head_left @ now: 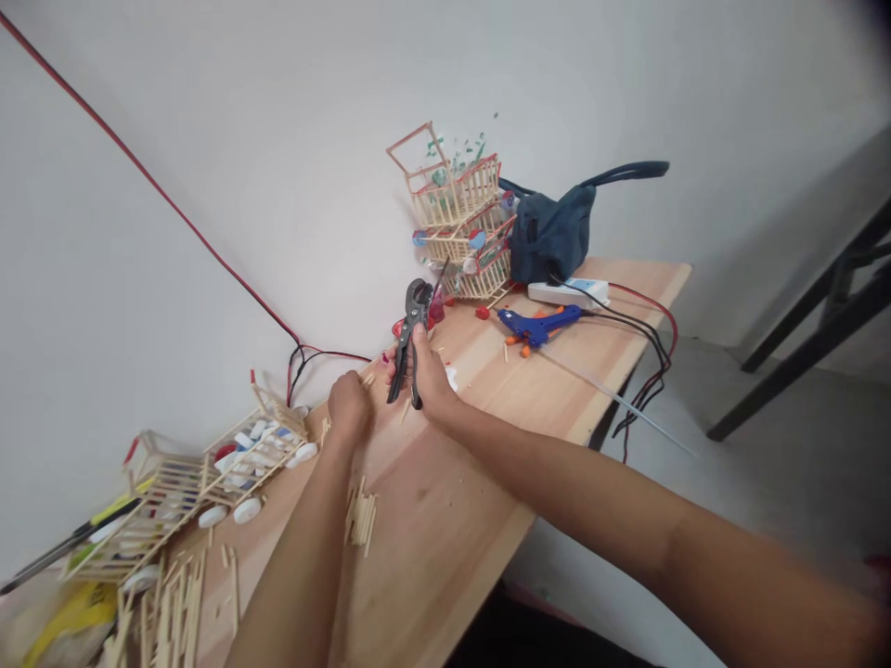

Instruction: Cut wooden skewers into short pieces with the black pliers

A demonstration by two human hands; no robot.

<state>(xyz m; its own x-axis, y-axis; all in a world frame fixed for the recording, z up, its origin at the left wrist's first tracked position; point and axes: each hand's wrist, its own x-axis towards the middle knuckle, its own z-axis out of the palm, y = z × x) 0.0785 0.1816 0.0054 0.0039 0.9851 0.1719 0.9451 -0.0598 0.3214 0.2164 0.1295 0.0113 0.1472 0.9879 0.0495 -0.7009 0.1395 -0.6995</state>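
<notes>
My right hand (430, 376) is wrapped round the handles of a black and grey hand cutter (405, 343), whose curved head points up and away over the table's wall side. Just left of it, my left hand (350, 404) is closed, with the pale end of a wooden stick (368, 379) showing at its fingers; most of the fingers are hidden. A small pile of short wooden sticks (362, 518) lies beside my left forearm. Longer sticks (179, 608) lie heaped nearer to me on the left.
Stick-built carts (261, 450) with white cap wheels stand along the wall at left. More stick carts (456, 199) are stacked at the back, beside a dark blue bag (553, 232). A blue glue gun (539, 325) and a white power strip (569, 293) with trailing cables sit near the table's (445, 566) right edge.
</notes>
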